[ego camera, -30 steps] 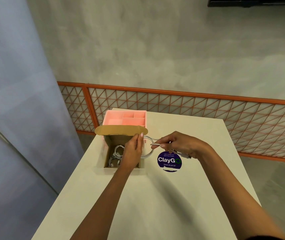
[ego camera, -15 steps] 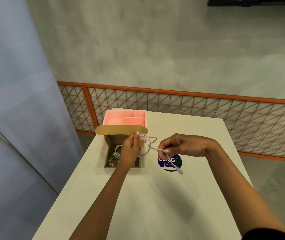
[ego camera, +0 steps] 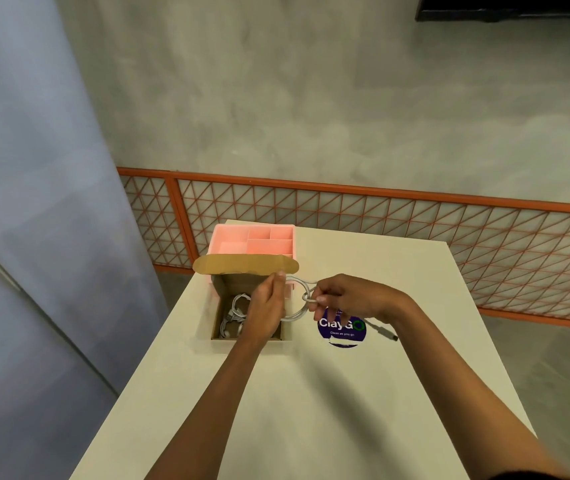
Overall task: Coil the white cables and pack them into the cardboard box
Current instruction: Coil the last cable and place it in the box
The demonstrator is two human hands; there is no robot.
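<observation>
Head view: two hands loop a white cable beside an open cardboard box

The left hand (ego camera: pixel 265 311) is over the right part of the cardboard box (ego camera: pixel 219 299). Its fingers curl round one side of a loop of white cable (ego camera: pixel 298 315), apparently to keep the turns together. The right hand (ego camera: pixel 349 299), just beside it, pinches the cable between thumb and fingertips where the strand crosses itself, probably to lay on another turn. A loose tail runs under the right wrist and ends in a plug (ego camera: pixel 386 335). Whether the plug touches the table (ego camera: pixel 311 403) cannot be told. The coil looks unfinished, with that tail left to wind.

The box stands on the pale table, its flap (ego camera: pixel 245 264) raised at the far side. Coiled cables (ego camera: pixel 233 313) already lie inside on the left, so room for the new coil seems tight. A pink tray (ego camera: pixel 252 239) with compartments sits directly behind the box. A round purple sticker (ego camera: pixel 340 333) lies on the table below the right hand. An orange lattice railing (ego camera: pixel 380 216) runs beyond the table.
</observation>
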